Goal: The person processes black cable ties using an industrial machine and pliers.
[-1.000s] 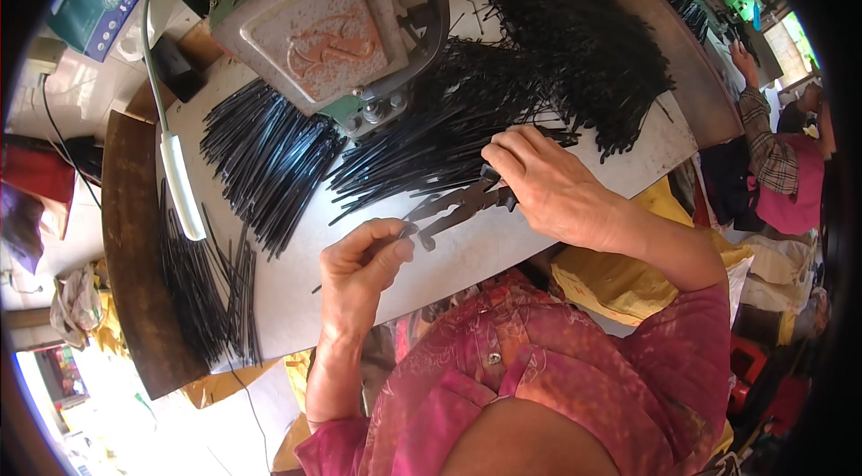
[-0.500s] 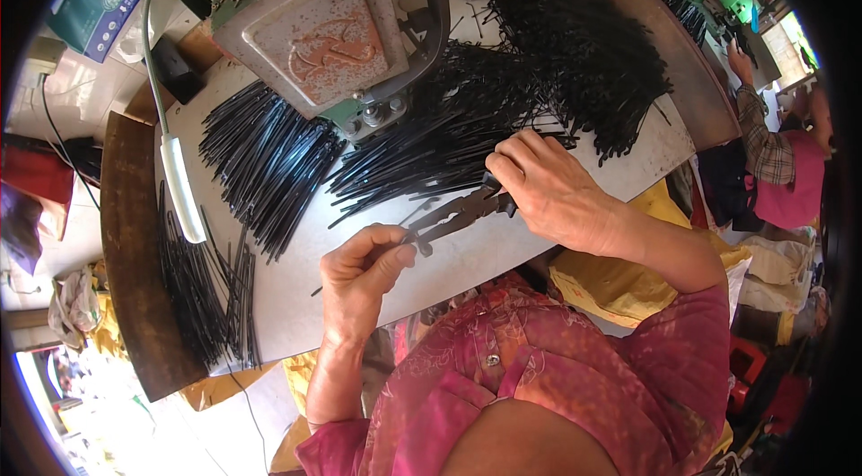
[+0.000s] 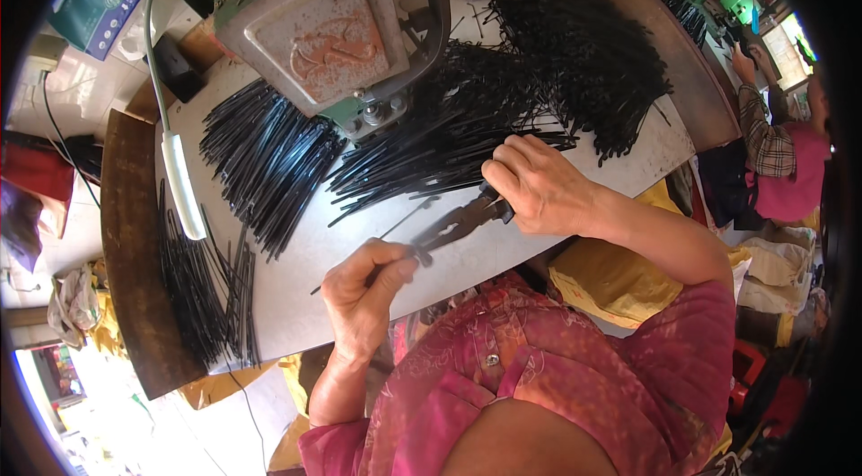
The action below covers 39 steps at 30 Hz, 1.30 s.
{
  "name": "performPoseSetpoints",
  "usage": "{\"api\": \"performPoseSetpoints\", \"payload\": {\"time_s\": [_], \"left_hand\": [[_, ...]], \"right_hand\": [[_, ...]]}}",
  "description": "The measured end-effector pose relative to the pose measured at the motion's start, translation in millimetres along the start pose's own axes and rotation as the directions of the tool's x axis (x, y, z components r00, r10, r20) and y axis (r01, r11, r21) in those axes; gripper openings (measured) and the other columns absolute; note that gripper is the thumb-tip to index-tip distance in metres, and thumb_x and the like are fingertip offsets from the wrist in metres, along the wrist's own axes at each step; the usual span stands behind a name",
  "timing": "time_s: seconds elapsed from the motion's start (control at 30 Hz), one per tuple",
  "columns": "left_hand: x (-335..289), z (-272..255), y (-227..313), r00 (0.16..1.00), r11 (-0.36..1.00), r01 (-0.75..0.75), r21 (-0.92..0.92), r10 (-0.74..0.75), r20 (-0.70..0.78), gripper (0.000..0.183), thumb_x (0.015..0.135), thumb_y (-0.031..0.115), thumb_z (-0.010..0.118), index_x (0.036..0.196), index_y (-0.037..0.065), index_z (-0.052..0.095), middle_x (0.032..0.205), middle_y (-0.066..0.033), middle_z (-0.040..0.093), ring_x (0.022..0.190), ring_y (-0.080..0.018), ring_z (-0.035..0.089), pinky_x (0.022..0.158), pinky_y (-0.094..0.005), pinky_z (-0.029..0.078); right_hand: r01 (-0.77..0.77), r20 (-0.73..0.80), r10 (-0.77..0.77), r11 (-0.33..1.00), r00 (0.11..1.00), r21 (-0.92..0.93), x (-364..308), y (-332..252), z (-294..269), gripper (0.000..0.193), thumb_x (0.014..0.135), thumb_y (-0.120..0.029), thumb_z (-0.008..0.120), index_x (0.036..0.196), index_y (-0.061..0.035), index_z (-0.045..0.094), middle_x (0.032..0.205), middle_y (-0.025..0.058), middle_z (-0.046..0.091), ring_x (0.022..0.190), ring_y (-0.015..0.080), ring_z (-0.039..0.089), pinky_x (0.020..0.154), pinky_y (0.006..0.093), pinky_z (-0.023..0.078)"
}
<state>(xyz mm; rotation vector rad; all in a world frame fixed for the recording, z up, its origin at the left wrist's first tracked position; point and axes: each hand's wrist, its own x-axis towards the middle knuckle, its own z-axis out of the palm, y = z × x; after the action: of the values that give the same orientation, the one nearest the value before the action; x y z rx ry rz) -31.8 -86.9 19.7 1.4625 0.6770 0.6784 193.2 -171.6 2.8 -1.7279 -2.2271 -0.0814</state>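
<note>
My right hand [image 3: 543, 189] is closed round the handles of dark pliers [image 3: 460, 221], whose jaws point down toward my left hand. Thumb and forefinger of my left hand [image 3: 361, 295] pinch a small dark metal piece [image 3: 422, 256] at the jaw tips; blur and fingers hide its exact shape. Just beyond both hands, a loose bundle of thin black rods [image 3: 413, 162] lies on the pale tabletop [image 3: 305, 296]. A single thin rod [image 3: 409, 215] rests close to the pliers.
A green and grey machine head [image 3: 332, 54] overhangs the table. More black rods [image 3: 269, 162] lie to its left, with a large heap [image 3: 584, 63] at far right. A white lamp [image 3: 182, 189] hangs left. Raised wooden edging [image 3: 135, 251] borders the table. Another person [image 3: 781, 153] sits far right.
Both hands have shifted slightly; the left has moved down a little and the pliers have tilted with the right. The small piece stays between them. The person at far right moved an arm.
</note>
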Motion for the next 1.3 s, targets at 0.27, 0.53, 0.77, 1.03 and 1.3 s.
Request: {"api": "performPoseSetpoints", "payload": {"time_s": [0.27, 0.53, 0.77, 1.03, 1.3], "left_hand": [[-10.9, -2.6, 2.2, 0.995, 0.955, -0.059, 0.292, 0.035, 0.089, 0.008, 0.073, -0.007, 0.057, 0.081, -0.006, 0.058, 0.067, -0.006, 0.056, 0.059, -0.0096, 0.05, 0.053, -0.0204, 0.038], [-13.3, -5.5, -12.9, 0.956, 0.672, -0.279, 0.686, 0.263, 0.131, 0.008, 0.074, -0.005, 0.056, 0.082, -0.002, 0.057, 0.062, -0.0112, 0.05, 0.054, -0.0201, 0.05, 0.051, -0.0268, 0.039], [13.3, -24.7, -24.4, 0.98, 0.661, -0.121, 0.741, 0.197, -0.016, 0.005, 0.075, 0.001, 0.057, 0.08, 0.002, 0.057, 0.071, -0.0128, 0.052, 0.059, -0.0288, 0.052, 0.053, -0.0325, 0.041], [40.9, 10.6, -33.0, 0.968, 0.448, -0.249, 0.859, 0.129, 0.214, 0.007, 0.072, 0.005, 0.058, 0.078, 0.004, 0.054, 0.074, -0.0109, 0.048, 0.067, -0.0294, 0.05, 0.055, -0.0384, 0.039], [50.8, 25.0, -42.8, 0.909, 0.142, -0.407, 0.902, 0.158, 0.385, 0.013, 0.067, 0.006, 0.061, 0.074, 0.004, 0.05, 0.078, -0.0095, 0.047, 0.076, -0.028, 0.05, 0.057, -0.0374, 0.046]], "right_hand": [[0.042, -0.027, -0.044, 0.998, 0.999, -0.053, 1.5, -5.8, -4.1, 0.022, 0.06, -0.004, 0.055, 0.081, 0.0003, 0.048, 0.08, 0.013, 0.052, 0.075, 0.024, 0.049, 0.068, 0.0333, 0.041], [-0.023, 0.219, 0.059, 0.987, 0.974, -0.161, -12.9, -30.4, -14.3, 0.039, 0.065, -0.003, 0.055, 0.099, 0.0109, 0.041, 0.106, 0.0259, 0.044, 0.108, 0.0406, 0.04, 0.087, 0.0395, 0.04], [-0.4, 0.552, 0.35, 0.916, 0.757, -0.033, -62.2, -14.8, -53.8, 0.031, 0.066, -0.003, 0.056, 0.095, 0.0021, 0.046, 0.096, 0.0159, 0.048, 0.095, 0.0312, 0.048, 0.078, 0.0374, 0.045], [-0.66, 0.536, 0.672, 0.706, 0.511, -0.257, -146.6, 75.3, -74.6, 0.035, 0.06, -0.005, 0.065, 0.093, -0.0035, 0.054, 0.096, 0.0111, 0.05, 0.1, 0.0293, 0.045, 0.085, 0.0359, 0.04], [-0.573, 0.32, 0.686, 0.724, 0.653, -0.384, -146.8, 122.5, -64.6, 0.036, 0.057, -0.002, 0.062, 0.092, -0.0001, 0.053, 0.097, 0.0105, 0.05, 0.101, 0.0263, 0.045, 0.082, 0.0359, 0.039]]}}
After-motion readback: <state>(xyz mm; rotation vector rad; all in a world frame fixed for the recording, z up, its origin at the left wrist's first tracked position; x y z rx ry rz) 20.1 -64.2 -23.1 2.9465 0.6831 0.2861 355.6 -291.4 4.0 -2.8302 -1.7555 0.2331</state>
